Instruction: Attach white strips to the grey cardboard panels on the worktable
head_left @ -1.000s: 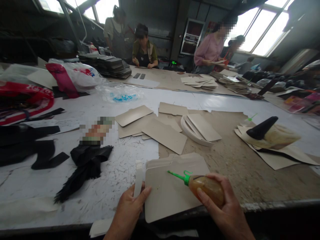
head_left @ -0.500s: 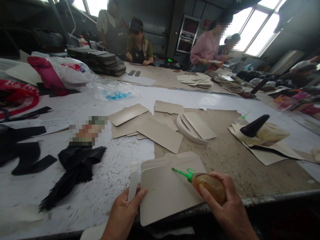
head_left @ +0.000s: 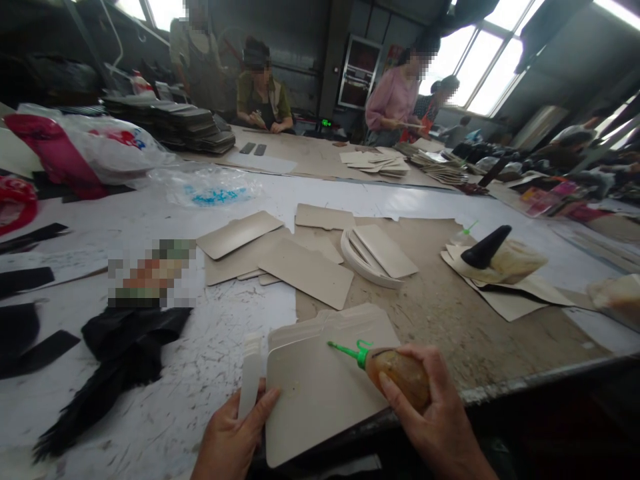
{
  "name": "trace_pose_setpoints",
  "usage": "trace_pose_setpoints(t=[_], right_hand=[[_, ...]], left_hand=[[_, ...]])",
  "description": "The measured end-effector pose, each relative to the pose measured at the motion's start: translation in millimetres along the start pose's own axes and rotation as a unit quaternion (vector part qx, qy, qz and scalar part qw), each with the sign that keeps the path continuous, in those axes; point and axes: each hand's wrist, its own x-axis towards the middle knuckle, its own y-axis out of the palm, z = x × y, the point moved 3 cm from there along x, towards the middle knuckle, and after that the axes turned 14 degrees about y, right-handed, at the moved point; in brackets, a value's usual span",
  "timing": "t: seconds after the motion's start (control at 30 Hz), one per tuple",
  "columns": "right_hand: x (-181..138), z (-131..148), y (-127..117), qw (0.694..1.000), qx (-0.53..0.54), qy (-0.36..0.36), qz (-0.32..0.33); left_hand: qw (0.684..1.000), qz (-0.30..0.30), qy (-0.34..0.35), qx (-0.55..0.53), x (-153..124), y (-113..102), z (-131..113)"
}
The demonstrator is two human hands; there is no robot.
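My right hand (head_left: 433, 400) is wrapped round a squeeze bottle (head_left: 397, 377) of amber liquid with a green nozzle. The nozzle tip points left over a beige panel (head_left: 320, 393) with rounded corners; whether it touches the surface I cannot tell. At the panel's left edge my left hand (head_left: 237, 427) is closed, its thumb on the panel. A few narrow pale strips (head_left: 250, 370) stand up between its fingers. Beneath the panel, more pale panels (head_left: 370, 323) fan out towards the back, near the table's front edge.
Loose beige panels (head_left: 307, 270) and a curved bundle of pale strips (head_left: 373, 283) lie beyond. Black cloth (head_left: 125, 347) is at the left. A black cone-shaped piece (head_left: 486, 247) rests on pale sheets at the right. Co-workers stand and sit behind the far table.
The whole view has shifted slightly, with things appearing further left. Both hands keep their hold, and the bottle stays over the panel.
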Motion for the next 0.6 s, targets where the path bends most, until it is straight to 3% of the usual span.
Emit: trace_pose_setpoints(t=[0.17, 0.4, 0.6], right_hand=[[-2.5, 3.4, 8.5, 0.999, 0.008, -0.017, 0.028], [2.6, -6.0, -3.2, 1.000, -0.010, 0.013, 0.007], [-2.3, 10.0, 7.3, 0.999, 0.032, -0.003, 0.015]], left_hand=[[1.000, -0.014, -0.015, -0.014, -0.2, 1.0, 0.2], [1.000, -0.010, -0.002, 0.018, 2.2, -3.3, 5.3], [0.999, 0.007, 0.013, 0.029, 4.6, -6.8, 10.2]])
